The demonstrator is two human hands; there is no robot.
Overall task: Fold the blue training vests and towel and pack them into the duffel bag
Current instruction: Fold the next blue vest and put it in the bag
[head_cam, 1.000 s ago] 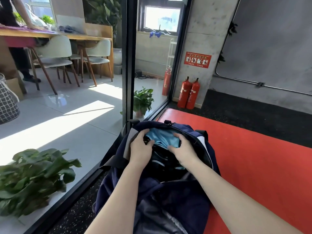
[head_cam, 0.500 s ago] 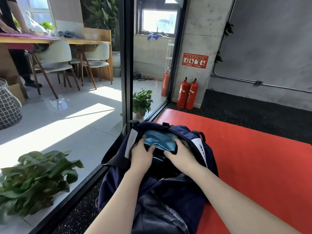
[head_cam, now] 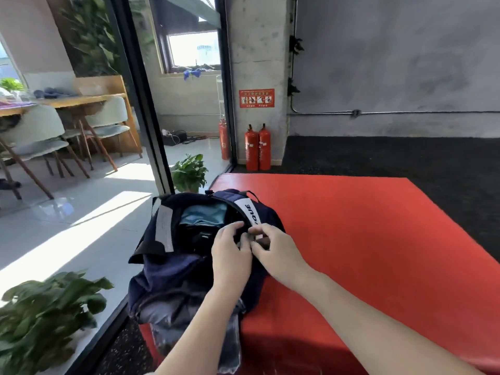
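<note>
Both hands, left hand (head_cam: pixel 230 255) and right hand (head_cam: pixel 273 246), pinch the soft, limp duffel bag (head_cam: pixel 189 272) at its right opening edge; grasp there.

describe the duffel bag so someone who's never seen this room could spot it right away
Find the big red mat on the dark floor. On its left edge, beside the glass wall, sits the navy duffel bag, open on top with light blue fabric inside. A white strap with dark letters marks it.
</note>
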